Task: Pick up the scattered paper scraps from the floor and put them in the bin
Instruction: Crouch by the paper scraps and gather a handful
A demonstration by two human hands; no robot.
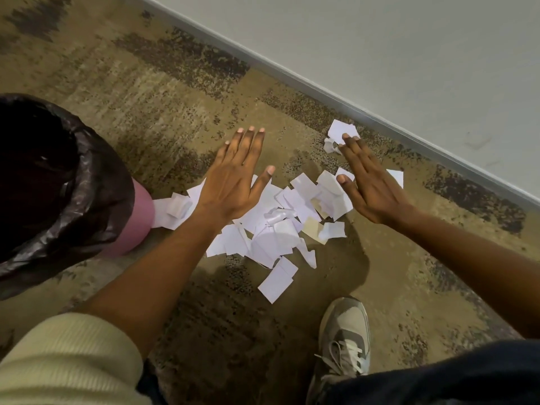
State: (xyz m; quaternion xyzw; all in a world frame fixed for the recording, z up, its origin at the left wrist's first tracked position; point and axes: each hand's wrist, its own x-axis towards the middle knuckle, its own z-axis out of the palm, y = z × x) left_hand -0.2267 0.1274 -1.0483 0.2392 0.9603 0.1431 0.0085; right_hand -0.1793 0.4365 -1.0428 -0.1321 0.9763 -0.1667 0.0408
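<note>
Several white paper scraps (274, 226) lie in a loose pile on the brown carpet, between my two hands. A separate scrap (340, 131) lies nearer the wall, under my right fingertips. My left hand (233, 176) is flat with fingers spread, hovering over the pile's left side and holding nothing. My right hand (368, 182) is also flat and open at the pile's right side. The pink bin (137, 220) with a black liner (96, 176) stands at the left, its base touching the leftmost scraps.
A grey wall (409, 48) with a baseboard runs diagonally behind the pile. My grey sneaker (344, 340) stands on the carpet just below the scraps. My cream sleeve is at the bottom left and my dark trouser leg at the bottom right.
</note>
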